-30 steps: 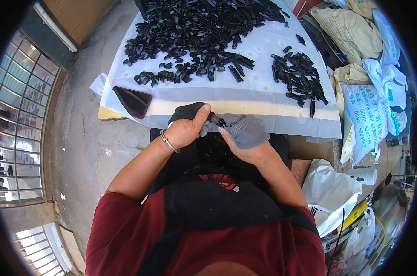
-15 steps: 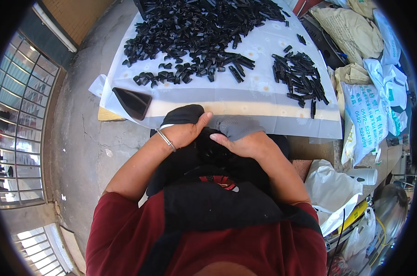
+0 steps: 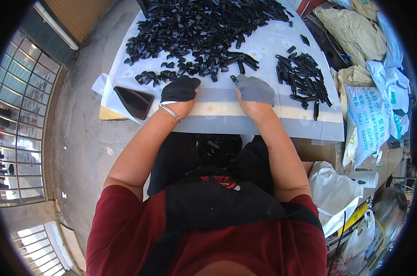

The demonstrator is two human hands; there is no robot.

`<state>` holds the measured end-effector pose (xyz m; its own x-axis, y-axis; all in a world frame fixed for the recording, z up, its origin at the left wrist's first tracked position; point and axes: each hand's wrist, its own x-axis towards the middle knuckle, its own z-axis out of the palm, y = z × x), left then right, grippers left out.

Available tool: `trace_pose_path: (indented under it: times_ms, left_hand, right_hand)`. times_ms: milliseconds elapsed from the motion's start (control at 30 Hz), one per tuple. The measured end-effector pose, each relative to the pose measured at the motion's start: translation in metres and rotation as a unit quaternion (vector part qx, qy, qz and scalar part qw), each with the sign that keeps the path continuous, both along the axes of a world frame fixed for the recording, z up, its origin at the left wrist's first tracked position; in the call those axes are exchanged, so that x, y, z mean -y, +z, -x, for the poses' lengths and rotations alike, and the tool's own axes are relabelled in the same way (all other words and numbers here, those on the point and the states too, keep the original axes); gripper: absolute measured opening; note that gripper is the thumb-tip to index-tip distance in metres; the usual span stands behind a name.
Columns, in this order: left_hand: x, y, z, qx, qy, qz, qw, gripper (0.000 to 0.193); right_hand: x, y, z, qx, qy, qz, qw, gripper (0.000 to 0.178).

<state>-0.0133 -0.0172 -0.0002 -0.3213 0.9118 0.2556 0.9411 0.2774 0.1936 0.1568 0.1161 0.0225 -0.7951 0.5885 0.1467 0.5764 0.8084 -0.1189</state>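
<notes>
My left hand (image 3: 180, 95), in a black glove with a metal bangle at the wrist, is over the table's near part, at the front edge of a big pile of black plastic pieces (image 3: 185, 41). Its fingers are curled and closed; whatever is in them is hidden. To its right, my right hand (image 3: 254, 95) wears a grey glove and pinches a small black plastic piece (image 3: 233, 78) at its fingertips. Shiny black pieces (image 3: 220, 148) lie in my lap, between my forearms.
A smaller heap of slim black pieces (image 3: 302, 78) lies on the right of the white-covered table (image 3: 217, 124). A dark phone (image 3: 134, 103) rests at the left edge. Filled sacks (image 3: 367, 119) and a white plastic bag (image 3: 333, 186) stand to the right.
Both hands have moved forward from my lap onto the table and apart from each other. A black piece now shows at my right fingertips.
</notes>
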Motion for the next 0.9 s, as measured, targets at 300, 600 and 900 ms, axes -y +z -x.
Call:
trace_pose_path:
  times_ms: [300,600,900]
  left_hand:
    - [0.031,0.015,-0.024,0.247,0.013,0.027,0.969,0.047]
    - [0.055,-0.006,-0.031,0.522,-0.145,0.106,0.834,0.046]
    - [0.069,-0.022,-0.056,0.406,-0.084,0.075,0.907,0.044]
  right_hand:
    - [0.035,0.017,-0.025,-0.065,0.039,0.121,0.99,0.021]
    - [0.08,0.013,-0.038,-0.151,0.238,0.246,0.927,0.027]
    - [0.093,0.015,-0.031,-0.254,0.198,0.196,0.926,0.025]
